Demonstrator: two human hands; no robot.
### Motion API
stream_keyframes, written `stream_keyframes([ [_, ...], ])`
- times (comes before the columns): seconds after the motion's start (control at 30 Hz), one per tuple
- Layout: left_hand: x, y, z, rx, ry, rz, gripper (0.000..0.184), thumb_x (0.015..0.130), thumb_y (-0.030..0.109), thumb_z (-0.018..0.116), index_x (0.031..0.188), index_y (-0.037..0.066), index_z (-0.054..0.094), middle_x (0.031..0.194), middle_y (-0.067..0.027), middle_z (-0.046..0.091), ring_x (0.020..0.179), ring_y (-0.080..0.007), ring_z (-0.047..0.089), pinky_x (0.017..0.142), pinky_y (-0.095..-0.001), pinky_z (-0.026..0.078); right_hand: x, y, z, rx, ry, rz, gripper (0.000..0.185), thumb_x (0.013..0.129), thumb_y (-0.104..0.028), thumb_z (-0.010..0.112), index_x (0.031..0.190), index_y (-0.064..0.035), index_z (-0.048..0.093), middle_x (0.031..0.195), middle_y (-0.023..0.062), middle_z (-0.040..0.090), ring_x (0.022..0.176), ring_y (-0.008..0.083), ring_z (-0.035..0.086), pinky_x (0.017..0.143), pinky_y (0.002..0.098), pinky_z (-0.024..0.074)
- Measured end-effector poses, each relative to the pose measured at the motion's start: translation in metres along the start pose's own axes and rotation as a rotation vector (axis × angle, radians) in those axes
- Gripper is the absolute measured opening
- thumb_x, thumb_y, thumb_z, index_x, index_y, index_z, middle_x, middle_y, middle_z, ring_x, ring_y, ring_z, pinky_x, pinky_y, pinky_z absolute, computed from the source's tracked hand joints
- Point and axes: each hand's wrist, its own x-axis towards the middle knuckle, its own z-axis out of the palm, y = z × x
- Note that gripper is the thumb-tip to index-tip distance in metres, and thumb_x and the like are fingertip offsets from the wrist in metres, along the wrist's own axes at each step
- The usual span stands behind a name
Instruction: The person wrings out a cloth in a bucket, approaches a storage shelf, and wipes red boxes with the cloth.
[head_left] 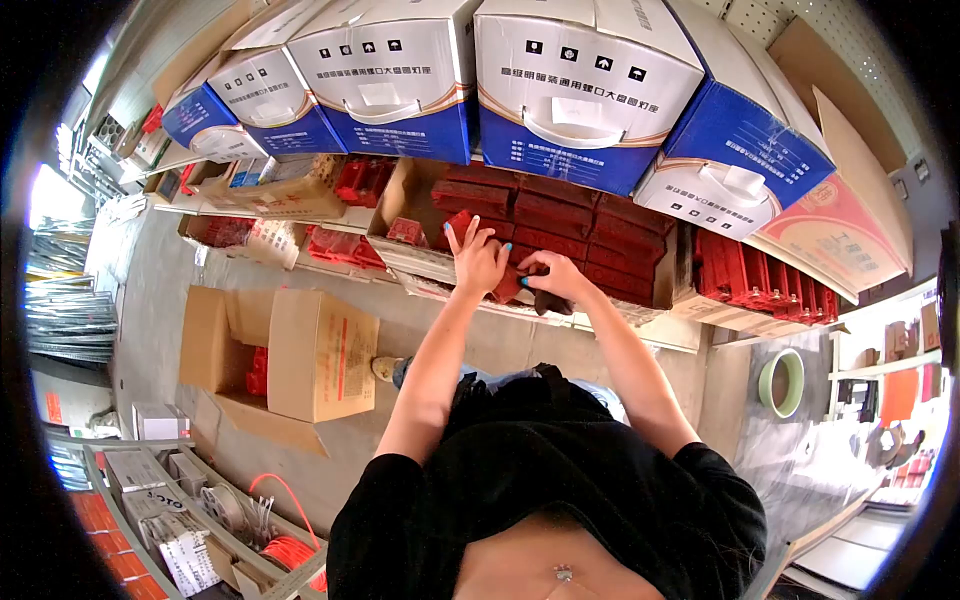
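Note:
My left hand (pixel 480 262) is open, its blue-nailed fingers spread over the red boxes at the near side of a cardboard carton (pixel 395 200). My right hand (pixel 558 277) is closed, with fingers curled around what looks like a dark cloth (pixel 550 302). Close by, between my hands, is a reddish piece (pixel 508 285); I cannot tell if it is a box or part of the cloth. Red rectangular boxes (pixel 550 215) stand packed in rows inside the carton, and a separate small red box (pixel 407 232) lies at its left.
White-and-blue cartons (pixel 590 90) line the shelf above. More red items (pixel 745 275) fill a carton at the right. On the floor to the left stands an open cardboard box (pixel 325 355) with red items inside. A green ring-shaped object (pixel 787 383) is at the right.

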Motion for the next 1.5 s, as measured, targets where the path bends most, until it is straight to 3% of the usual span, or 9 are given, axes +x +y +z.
stream_keyframes([
  [0.17, 0.008, 0.006, -0.009, 0.128, 0.039, -0.173, 0.035, 0.085, 0.034, 0.054, 0.07, 0.005, 0.067, 0.096, -0.0069, 0.063, 0.113, -0.0315, 0.049, 0.105, -0.0627, 0.012, -0.003, 0.003, 0.004, -0.192, 0.021, -0.003, 0.052, 0.068, -0.032, 0.072, 0.115, -0.0129, 0.059, 0.108, 0.0117, 0.055, 0.103, 0.026, 0.054, 0.089, 0.0369, 0.0454],
  [0.3, 0.003, 0.003, -0.005, 0.278, -0.019, -0.528, 0.047, 0.092, 0.04, 0.043, 0.082, 0.003, 0.069, 0.109, -0.0111, 0.061, 0.121, -0.0323, 0.043, 0.105, -0.0626, 0.011, 0.0, -0.004, 0.014, -0.342, 0.056, -0.06, 0.059, 0.069, -0.033, 0.072, 0.122, -0.0144, 0.054, 0.112, 0.0107, 0.053, 0.105, 0.0262, 0.054, 0.091, 0.038, 0.0448],
  [0.43, 0.003, 0.006, -0.007, 0.198, -0.09, -0.368, 0.043, 0.086, 0.048, 0.053, 0.102, 0.01, 0.066, 0.12, -0.0098, 0.056, 0.127, -0.0319, 0.036, 0.101, -0.0688, 0.006, 0.006, -0.007, 0.017, -0.306, 0.094, 0.075, 0.056, 0.075, -0.032, 0.07, 0.125, -0.0166, 0.05, 0.113, 0.01, 0.053, 0.104, 0.0272, 0.054, 0.089, 0.0381, 0.0461],
  [0.57, 0.007, -0.002, -0.04, 0.109, -0.548, -0.193, 0.056, 0.069, 0.057, 0.068, 0.115, 0.026, 0.061, 0.127, -0.0014, 0.052, 0.131, -0.0285, 0.03, 0.098, -0.0729, -0.007, 0.002, 0.005, 0.012, -0.262, 0.094, 0.027, 0.053, 0.079, -0.027, 0.068, 0.125, -0.0106, 0.047, 0.11, 0.0101, 0.054, 0.103, 0.0266, 0.055, 0.089, 0.0378, 0.0461],
  [0.6, 0.005, -0.005, -0.041, 0.038, -0.491, -0.175, 0.064, 0.053, 0.052, 0.077, 0.11, 0.025, 0.065, 0.122, -0.0001, 0.055, 0.128, -0.0306, 0.034, 0.096, -0.0735, -0.005, 0.001, 0.004, 0.01, -0.195, 0.106, 0.098, 0.046, 0.08, -0.025, 0.066, 0.119, -0.0074, 0.048, 0.109, 0.0108, 0.055, 0.105, 0.0268, 0.054, 0.089, 0.038, 0.0457],
  [1.07, -0.001, 0.006, -0.025, 0.143, -0.402, -0.155, 0.065, 0.057, 0.059, 0.073, 0.11, 0.022, 0.065, 0.114, -0.0011, 0.057, 0.117, -0.0262, 0.042, 0.099, -0.0703, 0.002, 0.019, -0.002, 0.006, -0.358, 0.308, -0.152, 0.011, 0.079, -0.015, 0.061, 0.086, -0.0087, 0.066, 0.097, 0.0061, 0.056, 0.093, 0.0247, 0.057, 0.083, 0.0384, 0.0475],
  [1.4, -0.003, 0.013, -0.016, 0.225, -0.256, -0.194, 0.061, 0.052, 0.062, 0.073, 0.098, 0.021, 0.07, 0.101, -0.0014, 0.062, 0.108, -0.0235, 0.05, 0.102, -0.0676, 0.004, 0.037, 0.013, 0.008, -0.815, 0.269, -0.301, 0.01, 0.076, -0.01, 0.057, 0.081, -0.0104, 0.066, 0.089, 0.0046, 0.054, 0.091, 0.0227, 0.055, 0.084, 0.0406, 0.0427],
  [1.43, -0.002, 0.014, -0.016, 0.229, -0.259, -0.213, 0.061, 0.053, 0.061, 0.074, 0.099, 0.022, 0.07, 0.101, -0.0013, 0.062, 0.109, -0.0234, 0.049, 0.102, -0.0676, 0.004, 0.034, 0.014, 0.003, -0.955, 0.342, -0.357, 0.005, 0.07, -0.008, 0.062, 0.073, -0.0117, 0.064, 0.086, 0.0016, 0.055, 0.084, 0.0197, 0.056, 0.076, 0.0371, 0.0434],
  [1.5, -0.002, 0.016, -0.021, 0.188, -0.255, -0.238, 0.061, 0.053, 0.059, 0.075, 0.101, 0.022, 0.069, 0.103, -0.0009, 0.061, 0.11, -0.0233, 0.048, 0.102, -0.0677, 0.003, 0.027, 0.027, -0.001, -0.77, 0.354, -0.294, 0.005, 0.07, -0.01, 0.063, 0.074, -0.0122, 0.064, 0.089, 0.0022, 0.055, 0.087, 0.0206, 0.056, 0.078, 0.0372, 0.0437],
])
